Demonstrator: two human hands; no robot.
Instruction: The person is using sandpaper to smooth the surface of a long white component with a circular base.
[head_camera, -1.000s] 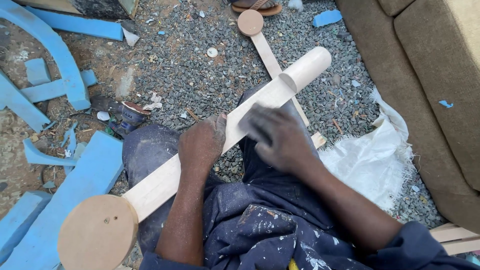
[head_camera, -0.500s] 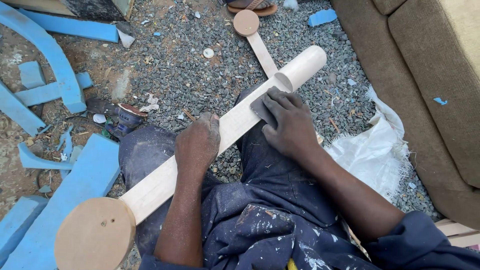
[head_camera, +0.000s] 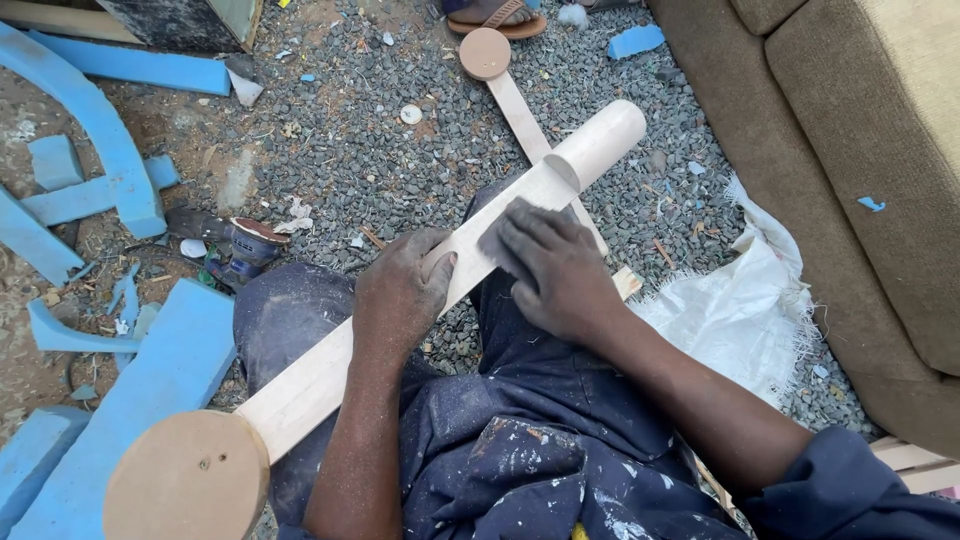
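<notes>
A long pale wooden piece (head_camera: 320, 370) lies across my lap, with a round disc (head_camera: 188, 480) at its near end and a cylinder (head_camera: 600, 140) at its far end. My left hand (head_camera: 400, 295) grips the flat bar near its middle. My right hand (head_camera: 555, 265) presses a dark grey sanding sheet (head_camera: 505, 232) onto the bar just below the cylinder. Both hands are dusty. My legs in dark blue paint-stained trousers (head_camera: 520, 430) are under the piece.
A second similar wooden piece (head_camera: 505, 85) lies on the gravel behind. Blue foam offcuts (head_camera: 110, 160) lie at the left, with a small power sander (head_camera: 235, 245) beside them. A brown sofa (head_camera: 850, 150) stands at the right, a white sack (head_camera: 740, 310) beneath it.
My right hand has slid with the sanding sheet along the bar, first toward the cylinder and now a little back. My left hand keeps its grip.
</notes>
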